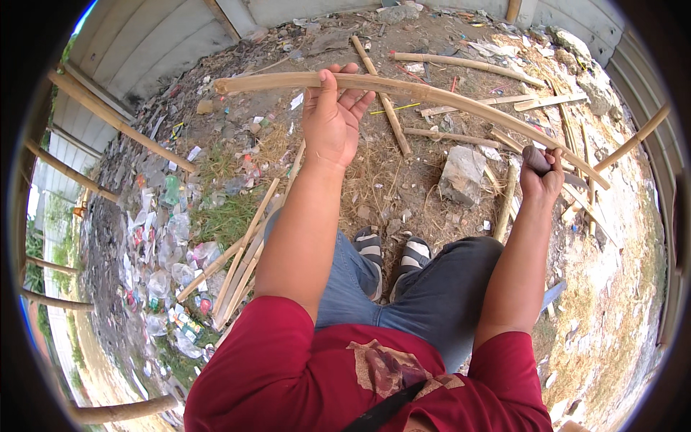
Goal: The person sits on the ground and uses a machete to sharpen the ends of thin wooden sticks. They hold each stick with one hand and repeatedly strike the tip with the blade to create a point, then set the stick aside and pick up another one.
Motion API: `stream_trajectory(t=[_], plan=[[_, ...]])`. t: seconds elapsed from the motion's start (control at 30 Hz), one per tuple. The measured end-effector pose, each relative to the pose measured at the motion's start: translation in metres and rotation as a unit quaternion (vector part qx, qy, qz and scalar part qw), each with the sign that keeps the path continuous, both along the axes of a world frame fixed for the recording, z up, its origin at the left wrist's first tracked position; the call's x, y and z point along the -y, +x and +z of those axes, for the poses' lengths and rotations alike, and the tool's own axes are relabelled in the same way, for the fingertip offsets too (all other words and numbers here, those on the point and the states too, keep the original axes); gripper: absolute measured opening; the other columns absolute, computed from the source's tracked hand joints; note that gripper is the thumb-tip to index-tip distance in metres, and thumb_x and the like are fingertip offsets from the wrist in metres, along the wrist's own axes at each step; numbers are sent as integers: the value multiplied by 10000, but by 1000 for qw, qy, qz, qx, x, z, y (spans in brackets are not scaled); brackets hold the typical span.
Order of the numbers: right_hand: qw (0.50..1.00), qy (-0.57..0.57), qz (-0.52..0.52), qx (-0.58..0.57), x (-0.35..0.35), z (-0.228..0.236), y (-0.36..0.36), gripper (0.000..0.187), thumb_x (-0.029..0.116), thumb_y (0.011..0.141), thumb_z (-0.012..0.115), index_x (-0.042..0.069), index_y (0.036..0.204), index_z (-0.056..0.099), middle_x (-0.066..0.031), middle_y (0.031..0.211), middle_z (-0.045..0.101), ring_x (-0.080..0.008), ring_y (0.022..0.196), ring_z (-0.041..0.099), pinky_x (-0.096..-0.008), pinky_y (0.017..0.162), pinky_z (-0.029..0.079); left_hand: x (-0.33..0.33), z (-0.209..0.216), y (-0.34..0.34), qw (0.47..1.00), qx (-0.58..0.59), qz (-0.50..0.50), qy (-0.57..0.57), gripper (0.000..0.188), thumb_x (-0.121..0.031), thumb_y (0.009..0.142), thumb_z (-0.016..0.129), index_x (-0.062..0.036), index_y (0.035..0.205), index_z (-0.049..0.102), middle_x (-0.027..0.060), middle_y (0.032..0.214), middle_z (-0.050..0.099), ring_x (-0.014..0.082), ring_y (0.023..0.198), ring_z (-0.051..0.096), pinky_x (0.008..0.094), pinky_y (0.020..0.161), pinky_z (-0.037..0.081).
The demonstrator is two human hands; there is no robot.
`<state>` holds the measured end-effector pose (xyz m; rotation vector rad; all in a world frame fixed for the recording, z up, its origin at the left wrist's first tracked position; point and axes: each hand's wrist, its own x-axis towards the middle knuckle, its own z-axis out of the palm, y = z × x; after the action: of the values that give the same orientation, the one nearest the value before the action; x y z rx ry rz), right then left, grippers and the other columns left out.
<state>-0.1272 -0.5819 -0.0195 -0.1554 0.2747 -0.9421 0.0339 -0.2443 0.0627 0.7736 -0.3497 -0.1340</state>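
Note:
A long split bamboo strip (425, 92) stretches across in front of me, its far right end lower and nearer. My left hand (332, 119) grips it towards its left end, thumb over the near face and fingers behind. In my right hand (543, 176) is a knife with a thick brown handle (533, 158); its dark blade runs out to the right, partly hidden beneath the strip. The fingertips of that hand meet the strip near its right end; whether they also pinch it I cannot tell.
A grey stone block (461, 175) lies ahead of my feet. Bamboo pieces (461, 63) are scattered beyond and to its right. More split strips (241, 270) rest beside my left leg. Plastic litter (176, 227) covers ground on the left; upright bamboo poles (122, 119) and panel walls (155, 54) stand around.

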Motion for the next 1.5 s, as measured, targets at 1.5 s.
stream_trajectory(t=[1.5], plan=[[895,-262,113,-343,-41,-14,25,445,267,941,716,27,1203,449,-183,1105,669,-155,665,549,-291,598,506,5,-107,97,792,198,169,553,397,-324,1022,573,-78,1332,537,129,1149,669,313,988,664,422,866,520]])
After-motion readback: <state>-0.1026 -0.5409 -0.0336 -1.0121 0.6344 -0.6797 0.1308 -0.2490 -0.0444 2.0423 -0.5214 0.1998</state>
